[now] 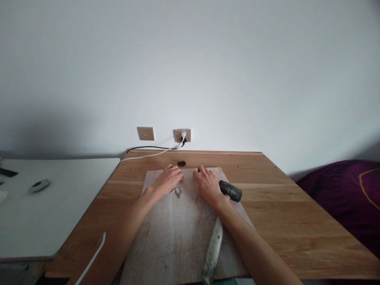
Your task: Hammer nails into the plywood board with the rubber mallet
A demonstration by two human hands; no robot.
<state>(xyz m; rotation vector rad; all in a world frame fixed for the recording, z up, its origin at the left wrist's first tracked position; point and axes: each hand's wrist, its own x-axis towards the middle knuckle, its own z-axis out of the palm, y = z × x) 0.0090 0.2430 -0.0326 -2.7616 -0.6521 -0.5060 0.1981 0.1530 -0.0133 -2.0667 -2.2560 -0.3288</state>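
Whitish wooden board lies on the oak-toned table, bearing small shiny pieces and a black-headed hammer. Left hand: bunched near the pieces, grip not discernible; right hand: beside the hammer head, fingers apart.

1 head-worn view looks forward and slightly down from the near side of the wooden table, close above it, facing the wall; the dim bottom-left corner probably reaches below tabletop level.
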